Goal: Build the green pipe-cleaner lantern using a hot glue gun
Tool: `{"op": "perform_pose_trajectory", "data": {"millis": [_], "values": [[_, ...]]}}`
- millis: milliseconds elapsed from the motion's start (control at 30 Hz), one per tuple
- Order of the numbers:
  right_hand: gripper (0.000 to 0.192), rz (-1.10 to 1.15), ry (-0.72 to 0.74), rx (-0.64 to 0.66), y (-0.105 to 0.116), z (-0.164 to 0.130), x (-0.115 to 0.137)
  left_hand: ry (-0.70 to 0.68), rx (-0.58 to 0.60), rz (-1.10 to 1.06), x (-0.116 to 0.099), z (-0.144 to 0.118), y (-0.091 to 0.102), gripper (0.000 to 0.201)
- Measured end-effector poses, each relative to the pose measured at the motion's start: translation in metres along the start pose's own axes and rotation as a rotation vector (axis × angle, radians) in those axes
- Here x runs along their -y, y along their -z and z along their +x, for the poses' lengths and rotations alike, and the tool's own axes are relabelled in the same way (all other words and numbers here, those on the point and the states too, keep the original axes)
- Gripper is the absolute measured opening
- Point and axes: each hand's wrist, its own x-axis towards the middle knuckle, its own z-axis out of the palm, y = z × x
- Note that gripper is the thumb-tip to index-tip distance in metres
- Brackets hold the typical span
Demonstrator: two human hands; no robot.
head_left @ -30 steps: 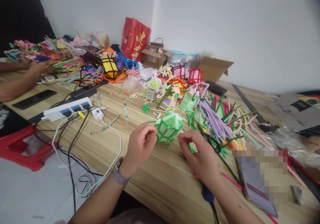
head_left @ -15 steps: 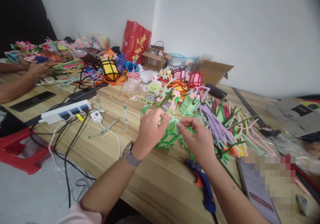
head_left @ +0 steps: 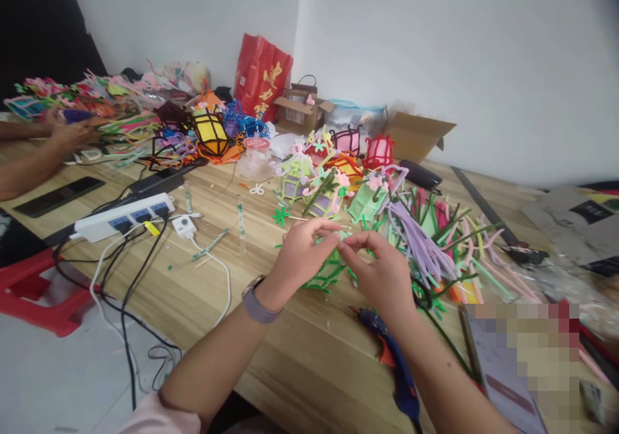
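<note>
Green lantern (head_left: 325, 273) mostly hidden behind left hand (head_left: 300, 256), right hand (head_left: 382, 273); grips pinching it

Bright, even, diffuse daylight; source not visible. Only soft, faint shadows under the hands and along the near edge of the wooden table (head_left: 300, 350). Pale glare washing the white wall (head_left: 459, 66) at far right. Slight softness throughout, wide-angle bending toward the edges, dark vignetting at the far corners. Pixelated block near right.

Head camera looks down, near, over the table (head_left: 309, 350).
</note>
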Motion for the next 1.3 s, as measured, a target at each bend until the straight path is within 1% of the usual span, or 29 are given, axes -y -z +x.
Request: {"op": "perform_pose_trajectory", "data": {"millis": [133, 233, 300, 367, 400, 467, 567, 667, 800, 933, 1067, 1133, 1200, 1233, 1300], "values": [[0.024, 0.003, 0.004, 0.011, -0.001, 0.000, 0.002, 0.115, -0.003, -0.134, 0.000, 0.004, -0.006, 0.019], [0.025, -0.008, 0.008, 0.005, 0.001, -0.001, 0.002, 0.151, -0.015, -0.226, 0.002, 0.007, -0.009, 0.017], [0.025, -0.009, 0.002, -0.006, 0.006, -0.003, 0.000, 0.170, 0.006, -0.303, 0.002, 0.012, -0.004, 0.015], [0.026, -0.003, -0.022, -0.027, 0.016, -0.007, -0.002, 0.189, 0.057, -0.357, 0.001, 0.019, 0.005, 0.013], [0.026, -0.007, -0.041, -0.045, 0.021, -0.009, -0.004, 0.217, 0.108, -0.371, 0.000, 0.024, 0.011, 0.011], [0.026, -0.029, -0.085, -0.083, 0.033, -0.016, -0.009, 0.275, 0.245, -0.391, 0.001, 0.034, 0.023, 0.011], [0.027, -0.053, -0.164, -0.088, 0.047, -0.027, -0.021, 0.332, 0.472, -0.411, 0.005, 0.047, 0.036, 0.019], [0.030, -0.038, -0.249, -0.058, 0.055, -0.037, -0.037, 0.301, 0.587, -0.452, 0.010, 0.054, 0.040, 0.024], [0.033, -0.037, -0.305, -0.004, 0.059, -0.047, -0.056, 0.265, 0.686, -0.426, 0.011, 0.054, 0.039, 0.027], [0.033, -0.051, -0.313, 0.042, 0.064, -0.052, -0.070, 0.268, 0.695, -0.394, 0.006, 0.052, 0.038, 0.027], [0.030, -0.070, -0.330, 0.035, 0.071, -0.053, -0.088, 0.254, 0.680, -0.390, 0.005, 0.053, 0.036, 0.027], [0.029, -0.096, -0.349, 0.027, 0.073, -0.054, -0.100, 0.248, 0.654, -0.381, 0.006, 0.053, 0.037, 0.027], [0.028, -0.151, -0.351, 0.028, 0.074, -0.054, -0.109, 0.239, 0.603, -0.354, 0.006, 0.054, 0.037, 0.025], [0.028, -0.197, -0.349, 0.056, 0.073, -0.053, -0.111, 0.231, 0.573, -0.336, 0.005, 0.054, 0.038, 0.024], [0.029, -0.304, -0.345, 0.173, 0.069, -0.052, -0.111, 0.209, 0.511, -0.304, 0.004, 0.054, 0.038, 0.023]]}}
